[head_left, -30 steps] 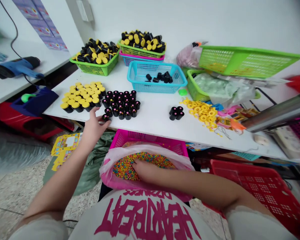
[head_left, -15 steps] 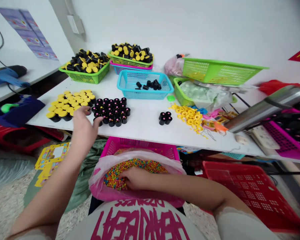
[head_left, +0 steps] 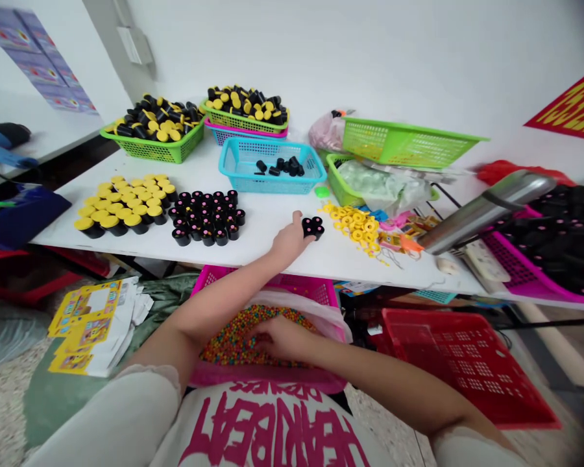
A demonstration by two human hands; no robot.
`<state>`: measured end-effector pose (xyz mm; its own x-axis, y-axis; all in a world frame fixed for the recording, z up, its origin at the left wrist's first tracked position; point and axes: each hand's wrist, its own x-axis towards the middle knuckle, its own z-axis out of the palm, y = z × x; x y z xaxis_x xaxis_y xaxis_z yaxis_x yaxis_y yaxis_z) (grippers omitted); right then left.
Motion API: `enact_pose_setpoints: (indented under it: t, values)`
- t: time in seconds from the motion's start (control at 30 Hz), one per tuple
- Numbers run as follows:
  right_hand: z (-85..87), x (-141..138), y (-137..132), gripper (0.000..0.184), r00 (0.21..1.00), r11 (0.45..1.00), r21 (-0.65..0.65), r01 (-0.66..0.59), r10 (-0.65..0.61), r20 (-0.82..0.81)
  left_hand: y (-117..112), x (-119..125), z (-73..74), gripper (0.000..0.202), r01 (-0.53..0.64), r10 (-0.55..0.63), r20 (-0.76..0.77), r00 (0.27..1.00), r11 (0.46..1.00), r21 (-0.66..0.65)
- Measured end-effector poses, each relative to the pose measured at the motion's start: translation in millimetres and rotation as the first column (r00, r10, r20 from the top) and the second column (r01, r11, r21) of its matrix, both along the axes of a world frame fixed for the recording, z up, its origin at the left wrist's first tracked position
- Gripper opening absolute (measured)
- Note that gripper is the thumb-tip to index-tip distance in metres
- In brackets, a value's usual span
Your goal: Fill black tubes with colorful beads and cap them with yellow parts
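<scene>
Tabletop ahead: my left hand touches the black pink-topped cylinders, fingers spread, and a clumsy nudge could topple them. My right hand, curled, sits in the colored beads; I cannot tell whether it pinches any.

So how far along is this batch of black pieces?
Done-looking: rows of yellow-topped black pieces and pink-dotted black pieces stand on the table. In hand: the left hand touches a small black cluster; the right hand is in coloured beads. Left: the green basket is heaped with more.
</scene>
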<state>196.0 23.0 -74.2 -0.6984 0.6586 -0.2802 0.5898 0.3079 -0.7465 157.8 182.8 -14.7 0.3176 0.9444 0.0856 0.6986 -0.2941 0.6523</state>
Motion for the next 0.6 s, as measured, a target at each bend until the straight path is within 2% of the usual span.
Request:
enact_pose_setpoints:
  t: [0.1, 0.17, 0.27, 0.37, 0.47, 0.6]
  values:
    - [7.6, 11, -3, 0.029, 0.997, 0.997, -0.012, 0.077, -0.077, 0.018, -5, -14, 5.2, 0.058, 0.017, -0.017, -0.011, 1.000, 1.000, 0.005]
    - [15.3, 18, -4, 0.029, 0.991, 0.991, -0.018, 0.132, -0.131, 0.032, -18, -36, 13.1, 0.049, 0.081, -0.080, -0.020, 0.997, 0.996, 0.049]
    - [26.7, 28, -3, 0.027, 0.981, 0.981, 0.010, 0.195, -0.195, 0.002, -54, -83, 28.8, 0.031, 0.192, -0.192, -0.006, 0.981, 0.980, 0.049]
    - [33.8, 35, -2, 0.026, 0.973, 0.973, 0.048, 0.225, -0.222, -0.066, -102, -130, 34.6, 0.028, 0.238, -0.240, -0.001, 0.971, 0.964, -0.122]
    - [38.6, 34, 0, 0.027, 0.972, 0.976, 0.057, 0.212, -0.204, -0.119, -143, -159, 18.3, 0.025, 0.269, -0.290, -0.035, 0.956, 0.921, -0.282]
    - [43.7, 24, 0, 0.028, 0.981, 0.980, 0.142, 0.137, -0.114, -0.160, -167, -166, -15.4, 0.031, 0.218, -0.230, -0.009, 0.973, 0.930, -0.296]
